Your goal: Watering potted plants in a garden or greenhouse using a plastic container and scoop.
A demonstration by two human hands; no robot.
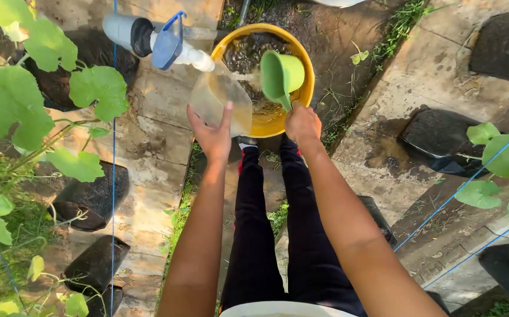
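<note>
A clear plastic jug [222, 101] is steadied by the left hand [212, 132], whose fingers [227, 115] are spread open and pressed flat against its near side, thumb out to the left; the jug is tilted, its white neck [194, 57] and blue cap [168, 42] pointing up and left. A green scoop [282, 74] is held by its handle in the right hand [302, 123], the fingers curled tight around it just below the cup. The scoop is tipped sideways towards the jug, and a thin stream of water [246, 76] is seen running from it to the jug's side. Both are held over a yellow bucket [303, 56] of murky water (soil or debris shows inside).

The bucket is set on bare, damp ground between 2 strips of worn paving [154, 141]. Black grow bags [93, 196] are ranged along both sides, with broad-leaved vines [13, 105] and blue strings [114, 176] stretched across. The person's dark trousers [278, 235] are seen below.
</note>
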